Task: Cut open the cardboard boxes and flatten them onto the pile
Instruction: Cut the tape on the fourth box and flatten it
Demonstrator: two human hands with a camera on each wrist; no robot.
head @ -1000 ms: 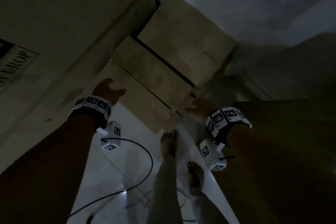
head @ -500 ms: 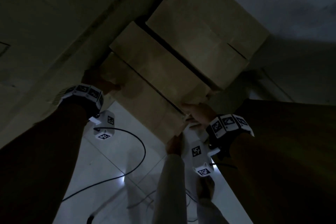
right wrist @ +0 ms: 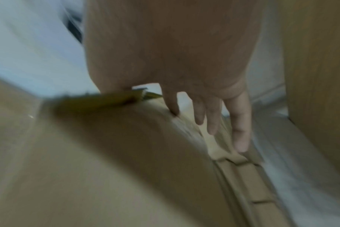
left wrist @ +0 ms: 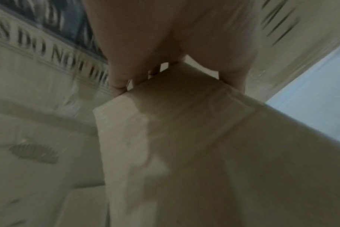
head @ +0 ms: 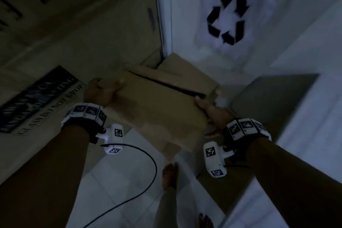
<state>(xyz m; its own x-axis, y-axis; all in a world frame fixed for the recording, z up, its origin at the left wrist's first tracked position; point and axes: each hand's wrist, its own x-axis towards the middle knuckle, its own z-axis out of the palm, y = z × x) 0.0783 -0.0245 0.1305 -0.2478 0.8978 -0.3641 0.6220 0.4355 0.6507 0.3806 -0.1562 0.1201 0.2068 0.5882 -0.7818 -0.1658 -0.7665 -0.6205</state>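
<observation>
- Cardboard box (head: 157, 105), flattened by the look of it, is held up off the floor between both hands, just in front of a big carton (head: 46, 72) with "DO NOT DROP" printed on it and a white bin (head: 227, 15) with a recycling symbol.
- Head view: left hand (head: 100, 90) has its grip wrapped over the far left corner, thumb on top. Right hand (head: 211, 112) is along the right edge. One hand per side makes sense, I'd guess, to keep a floppy sheet level while carrying it to the pile. More flat cardboard (head: 185, 68) sits behind it in the corner, likely the pile. A cable (head: 148, 181) trails across the floor tiles (head: 114, 187) near bare feet.
- Left wrist view: shows what the head cam can't, the underside. Fingers (left wrist: 118, 86) curl under the corner, so it's a real pinch on the board.
- Right wrist view: blurry, but the fingers (right wrist: 241, 122) hang fairly straight down past the edge while the thumb side seems to press the board. You also see stacked cardboard edges (right wrist: 248, 181) below, hidden in the head view.
</observation>
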